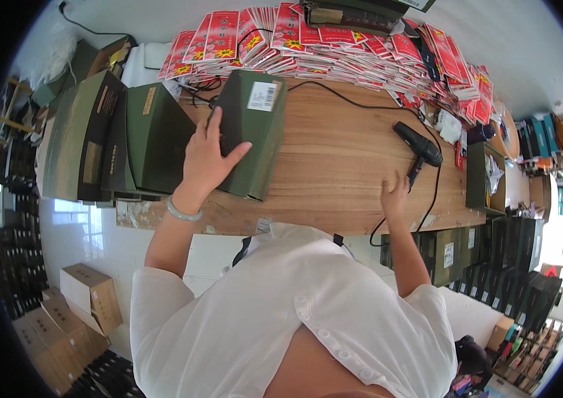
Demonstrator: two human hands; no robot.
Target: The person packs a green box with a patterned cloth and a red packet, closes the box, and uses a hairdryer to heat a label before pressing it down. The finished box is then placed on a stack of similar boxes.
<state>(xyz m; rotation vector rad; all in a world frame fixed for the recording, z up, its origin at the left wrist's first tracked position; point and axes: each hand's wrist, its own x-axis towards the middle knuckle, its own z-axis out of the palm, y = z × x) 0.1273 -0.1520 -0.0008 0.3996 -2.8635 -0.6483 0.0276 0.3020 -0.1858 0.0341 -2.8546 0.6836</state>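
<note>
The left hand (207,159) is raised forward with the fingers stretched upward and slightly spread, and the thumb points out to the right. The palm faces down and the hand is open, not closed around anything. A pale bangle sits on the left wrist, and the forearm is bare. The right hand (395,194) is lower and further right, its fingers spread and loose. Both arms leave short white sleeves.

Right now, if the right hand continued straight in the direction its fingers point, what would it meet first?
Most likely the black heat gun. The right hand lies on the wooden table, fingers pointing up toward the gun's handle just ahead; the exact gap between them is hard to judge.
</note>
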